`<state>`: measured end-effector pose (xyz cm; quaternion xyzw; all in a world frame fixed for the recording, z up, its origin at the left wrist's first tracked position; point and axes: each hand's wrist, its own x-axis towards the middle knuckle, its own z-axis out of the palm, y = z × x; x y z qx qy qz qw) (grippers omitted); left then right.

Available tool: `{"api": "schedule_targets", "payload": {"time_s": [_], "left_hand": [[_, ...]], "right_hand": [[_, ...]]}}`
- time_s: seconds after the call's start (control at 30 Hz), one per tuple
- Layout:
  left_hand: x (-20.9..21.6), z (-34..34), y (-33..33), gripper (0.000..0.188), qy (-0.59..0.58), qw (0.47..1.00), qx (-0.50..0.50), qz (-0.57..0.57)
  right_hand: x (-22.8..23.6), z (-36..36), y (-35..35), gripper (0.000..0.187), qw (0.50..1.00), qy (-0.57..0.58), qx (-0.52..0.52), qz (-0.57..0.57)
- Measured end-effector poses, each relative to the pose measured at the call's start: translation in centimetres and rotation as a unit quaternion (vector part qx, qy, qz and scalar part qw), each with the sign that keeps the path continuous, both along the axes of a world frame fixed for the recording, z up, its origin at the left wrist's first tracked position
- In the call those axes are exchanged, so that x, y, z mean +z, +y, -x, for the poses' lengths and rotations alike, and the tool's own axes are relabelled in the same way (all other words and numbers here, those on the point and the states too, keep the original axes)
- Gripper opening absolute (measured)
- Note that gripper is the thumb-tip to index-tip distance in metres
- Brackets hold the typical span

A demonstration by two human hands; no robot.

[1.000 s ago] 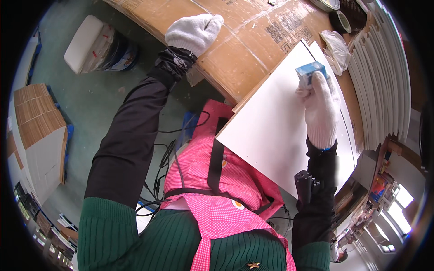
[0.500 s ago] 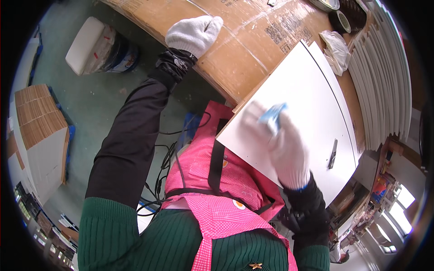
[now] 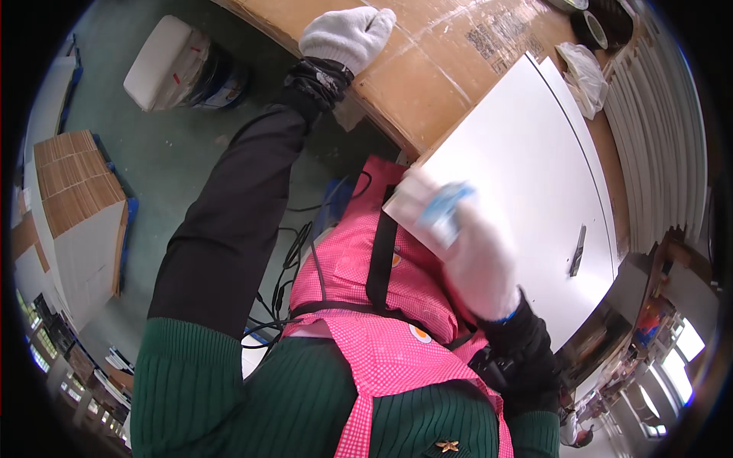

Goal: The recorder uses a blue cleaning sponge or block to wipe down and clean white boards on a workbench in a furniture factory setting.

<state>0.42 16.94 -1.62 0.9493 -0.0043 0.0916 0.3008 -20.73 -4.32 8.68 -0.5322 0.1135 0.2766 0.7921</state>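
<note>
My right hand (image 3: pixel 485 259), in a white knit glove, is closed round a pale blue-and-white wad (image 3: pixel 447 208). Motion smears it, so I cannot tell whether it is cloth or something else. The hand is over the near left corner of a flat white panel (image 3: pixel 527 168), which has a curved far edge. A slim dark tool like a utility knife (image 3: pixel 578 250) lies on the panel to the right. My left hand (image 3: pixel 347 37), also gloved, makes a fist at the edge of the brown cardboard-covered table (image 3: pixel 427 84); nothing sticks out of it.
Curved white panels (image 3: pixel 660 145) stand in a row at the right. Near them are a crumpled plastic bag (image 3: pixel 584 80) and a tape roll (image 3: pixel 589 30). On the floor at left are a bucket (image 3: pixel 217 84) and stacked cardboard sheets (image 3: pixel 80 187). Black cables (image 3: pixel 294 263) hang beside my apron.
My right hand has moved toward the panel's near left corner with the wad in it. The whole view has shifted a little; my left fist stays at the table edge.
</note>
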Motion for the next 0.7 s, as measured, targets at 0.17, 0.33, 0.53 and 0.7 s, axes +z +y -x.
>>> {"api": "schedule_targets", "payload": {"time_s": [0.17, 0.33, 0.53, 0.7], "left_hand": [[-0.4, 0.3, -0.1, 0.046, -0.015, 1.0, -0.002, 0.024], [-1.0, -0.1, 0.7, 0.028, -0.15, 0.986, -0.075, -0.016], [-1.2, -0.3, 0.7, 0.028, -0.17, 0.98, -0.1, -0.005], [-1.1, -0.8, 0.2, 0.049, -0.009, 0.997, -0.044, -0.06]], "right_hand": [[1.7, 3.3, -1.0, 0.029, 0.953, 0.209, 0.097, -0.196], [0.6, 6.9, -6.9, 0.057, 0.914, 0.057, -0.193, -0.353], [-0.9, 7.8, -7.0, 0.049, 0.923, -0.041, -0.284, -0.258], [-1.7, 7.9, -1.3, 0.064, 0.914, -0.04, -0.218, -0.34]]}}
